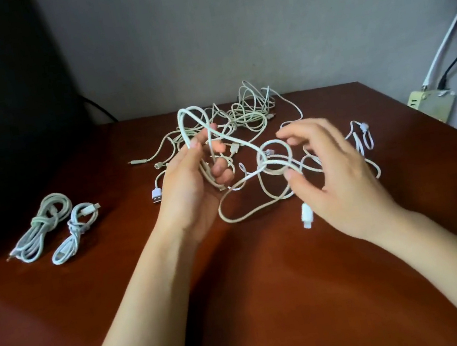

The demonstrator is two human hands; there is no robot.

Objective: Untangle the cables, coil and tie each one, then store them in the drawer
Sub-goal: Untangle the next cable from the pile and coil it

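With the left hand (193, 187) clamped on the cable (191, 108) at centre frame, the right hand (335, 174), fingers apart, should guide even loops without pulling the tangle (250, 111).

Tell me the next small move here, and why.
Probably thread the white connector by the right hand back through the small loop: the left hand grips a raised bend of cable, and that loop seems to cinch other strands.
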